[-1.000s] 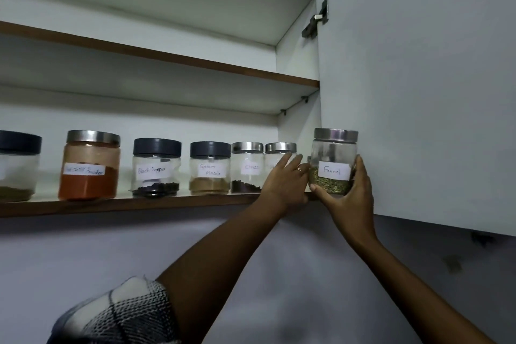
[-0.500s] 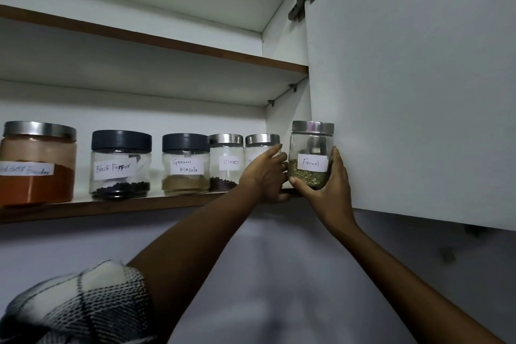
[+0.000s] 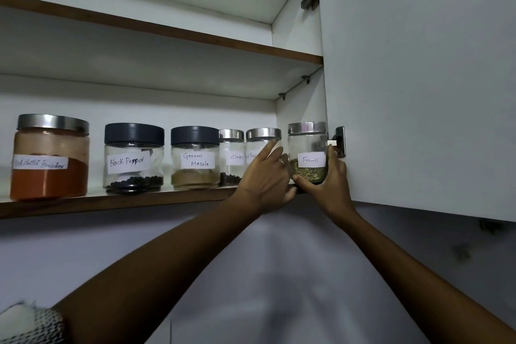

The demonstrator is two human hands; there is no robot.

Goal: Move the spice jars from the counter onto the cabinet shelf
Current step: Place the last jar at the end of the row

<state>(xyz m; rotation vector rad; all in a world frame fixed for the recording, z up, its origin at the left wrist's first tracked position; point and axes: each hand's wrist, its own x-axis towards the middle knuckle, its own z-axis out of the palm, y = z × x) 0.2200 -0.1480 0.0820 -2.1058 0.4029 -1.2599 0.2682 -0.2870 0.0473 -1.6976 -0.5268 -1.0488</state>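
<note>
Fennel jar now on shelf, right hand gripping.

The cabinet is white inside and out, its shelf edged in brown wood. The chilli jar holds orange-red powder under a silver lid. The pepper jar and masala jar have dark grey-blue lids over black corns and tan powder. The fennel jar is clear, silver-lidded, with green-brown seeds and a white label. The sleeve is black-and-white check.
</note>
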